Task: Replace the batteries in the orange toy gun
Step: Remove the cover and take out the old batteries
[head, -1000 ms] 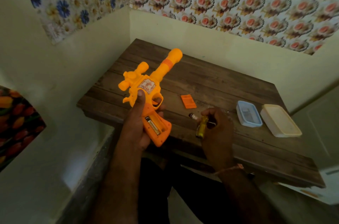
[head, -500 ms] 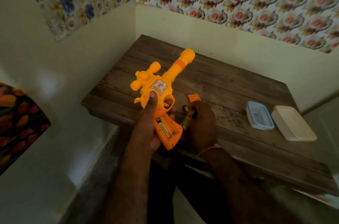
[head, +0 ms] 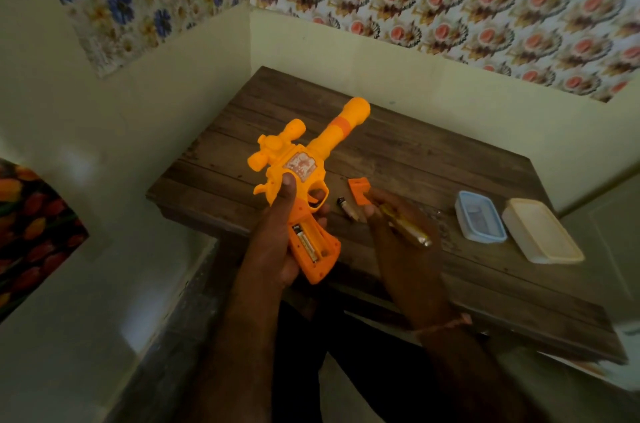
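My left hand (head: 273,242) grips the orange toy gun (head: 298,166) by its handle, above the table's near left corner, barrel pointing away. The handle's battery compartment is open, with one battery (head: 306,244) inside and an empty slot beside it. My right hand (head: 391,225) is just right of the gun. It holds a yellow-handled screwdriver (head: 410,233) across the palm. Its fingertips pinch a dark loose battery (head: 348,210). The orange battery cover (head: 360,190) lies on the wooden table (head: 415,159) just beyond that hand.
A clear box with a blue rim (head: 479,216) and a cream lidded box (head: 540,235) sit at the table's right. Walls close in behind and to the left of the table. My legs are under the near edge.
My right hand moved left toward the gun with the screwdriver and loose battery. The screwdriver handle now lies across the palm, pointing right. My left hand keeps its grip on the gun.
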The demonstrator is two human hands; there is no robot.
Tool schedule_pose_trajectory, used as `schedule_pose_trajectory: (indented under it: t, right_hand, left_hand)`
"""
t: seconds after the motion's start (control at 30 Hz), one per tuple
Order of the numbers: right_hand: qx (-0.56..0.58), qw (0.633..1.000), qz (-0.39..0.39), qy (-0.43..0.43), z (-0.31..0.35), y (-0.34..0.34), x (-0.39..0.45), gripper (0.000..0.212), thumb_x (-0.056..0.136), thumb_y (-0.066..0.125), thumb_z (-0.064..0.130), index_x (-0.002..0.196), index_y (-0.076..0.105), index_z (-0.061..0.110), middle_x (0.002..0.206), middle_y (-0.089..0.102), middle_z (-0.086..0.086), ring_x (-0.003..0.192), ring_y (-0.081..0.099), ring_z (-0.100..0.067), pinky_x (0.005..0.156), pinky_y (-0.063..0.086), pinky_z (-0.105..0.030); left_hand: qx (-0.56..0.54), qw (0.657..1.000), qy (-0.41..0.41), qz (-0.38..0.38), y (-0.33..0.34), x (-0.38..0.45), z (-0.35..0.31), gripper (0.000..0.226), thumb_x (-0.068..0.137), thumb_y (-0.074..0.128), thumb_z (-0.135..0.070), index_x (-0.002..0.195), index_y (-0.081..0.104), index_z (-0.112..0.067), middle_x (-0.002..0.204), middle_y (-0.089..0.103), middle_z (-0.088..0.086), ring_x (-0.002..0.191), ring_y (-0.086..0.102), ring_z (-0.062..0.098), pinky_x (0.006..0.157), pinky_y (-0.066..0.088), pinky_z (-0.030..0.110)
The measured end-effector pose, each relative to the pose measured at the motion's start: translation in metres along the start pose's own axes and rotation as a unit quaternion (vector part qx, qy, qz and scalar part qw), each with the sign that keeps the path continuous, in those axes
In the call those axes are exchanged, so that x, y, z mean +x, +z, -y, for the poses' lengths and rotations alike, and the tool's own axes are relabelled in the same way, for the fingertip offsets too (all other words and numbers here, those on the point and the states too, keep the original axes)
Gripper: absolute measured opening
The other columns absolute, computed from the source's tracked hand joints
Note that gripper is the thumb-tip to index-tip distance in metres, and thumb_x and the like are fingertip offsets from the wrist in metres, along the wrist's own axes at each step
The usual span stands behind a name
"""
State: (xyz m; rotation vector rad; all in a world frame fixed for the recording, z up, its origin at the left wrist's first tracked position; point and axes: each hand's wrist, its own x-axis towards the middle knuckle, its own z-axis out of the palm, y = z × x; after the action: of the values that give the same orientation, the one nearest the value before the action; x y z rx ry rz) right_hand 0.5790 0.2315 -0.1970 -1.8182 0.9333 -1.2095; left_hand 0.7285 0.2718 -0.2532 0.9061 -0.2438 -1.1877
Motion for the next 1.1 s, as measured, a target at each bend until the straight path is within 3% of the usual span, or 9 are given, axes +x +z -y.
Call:
schedule_pose_trajectory:
  t: [0.07,0.17,0.27,0.37,0.53,0.7,0.8,0.93,1.1]
  right_hand:
    - [0.048,0.996,0.074,-0.006,0.018,-0.004,-0.010,0.012,0.085,0.066,0.010,0.097,0.070,0.010,0.083,0.071,0.020,0.085,0.064,0.009,0.072,0.044,-0.005]
    - [0.050,0.987,0.148,-0.032,0.020,0.000,-0.019,0.015,0.086,0.068,0.018,0.098,0.072,0.009,0.096,0.072,0.004,0.094,0.066,-0.010,0.081,0.049,-0.022]
    - [0.045,0.985,0.156,-0.050,0.020,0.004,-0.021,0.016,0.082,0.069,0.016,0.096,0.074,0.008,0.095,0.070,0.002,0.092,0.064,-0.004,0.081,0.045,-0.013]
    - [0.027,0.984,0.166,-0.054,0.020,0.002,-0.021,0.016,0.081,0.070,0.018,0.096,0.073,0.013,0.094,0.069,0.008,0.092,0.064,-0.003,0.080,0.046,-0.013]
    - [0.031,0.984,0.177,0.015,0.022,-0.002,-0.020,0.014,0.076,0.071,0.020,0.090,0.073,0.020,0.090,0.072,0.007,0.085,0.067,-0.008,0.075,0.054,-0.026]
    - [0.005,0.984,0.178,0.005,0.022,0.000,-0.016,0.014,0.075,0.071,0.015,0.087,0.073,0.021,0.088,0.071,0.006,0.080,0.067,-0.005,0.069,0.050,-0.017]
    - [0.004,0.986,0.166,0.007,0.024,0.001,-0.013,0.018,0.077,0.073,0.004,0.085,0.072,0.020,0.085,0.071,0.006,0.076,0.067,-0.004,0.066,0.051,-0.016]
    - [-0.036,0.985,0.169,0.006,0.026,0.003,-0.010,0.010,0.080,0.073,0.011,0.087,0.072,0.019,0.083,0.072,0.006,0.074,0.068,-0.003,0.066,0.053,-0.019]
    - [-0.089,0.976,0.200,-0.015,0.031,0.005,0.003,0.012,0.085,0.070,0.020,0.082,0.065,0.031,0.075,0.064,0.020,0.071,0.062,0.009,0.062,0.045,-0.006]
  left_hand:
    - [-0.007,1.000,-0.006,0.016,0.004,-0.001,0.001,0.084,0.072,0.059,-0.072,0.128,0.058,-0.009,0.104,0.068,0.017,0.080,0.068,0.025,0.065,0.054,0.034]
    - [-0.043,0.995,-0.021,0.083,0.007,-0.003,0.002,0.097,0.065,0.073,-0.073,0.134,0.052,-0.007,0.117,0.053,0.028,0.091,0.059,0.033,0.081,0.047,0.045]
    - [-0.060,0.991,-0.036,0.112,0.012,-0.006,0.003,0.106,0.061,0.078,-0.071,0.137,0.048,-0.004,0.123,0.045,0.028,0.101,0.047,0.038,0.088,0.038,0.052]
    - [-0.072,0.991,-0.030,0.110,0.014,-0.006,0.004,0.108,0.061,0.078,-0.068,0.141,0.046,-0.003,0.134,0.046,0.032,0.119,0.048,0.048,0.100,0.040,0.062]
    - [-0.077,0.991,-0.021,0.108,0.015,-0.006,0.004,0.103,0.061,0.080,-0.067,0.136,0.050,-0.003,0.125,0.049,0.026,0.113,0.053,0.042,0.097,0.045,0.060]
    - [-0.084,0.990,-0.021,0.111,0.018,-0.010,0.002,0.110,0.058,0.082,-0.066,0.142,0.046,-0.005,0.131,0.049,0.026,0.112,0.057,0.040,0.087,0.054,0.053]
    - [-0.081,0.991,-0.012,0.103,0.019,-0.010,0.002,0.110,0.058,0.083,-0.065,0.143,0.045,-0.005,0.130,0.051,0.024,0.114,0.058,0.040,0.091,0.052,0.055]
    - [-0.085,0.992,-0.026,0.095,0.019,-0.009,0.004,0.111,0.061,0.082,-0.064,0.145,0.041,-0.005,0.130,0.051,0.022,0.118,0.056,0.041,0.092,0.051,0.053]
    - [-0.050,0.994,-0.029,0.092,0.021,-0.012,0.005,0.078,0.078,0.063,-0.060,0.134,0.056,-0.006,0.126,0.064,0.023,0.112,0.065,0.038,0.089,0.056,0.048]
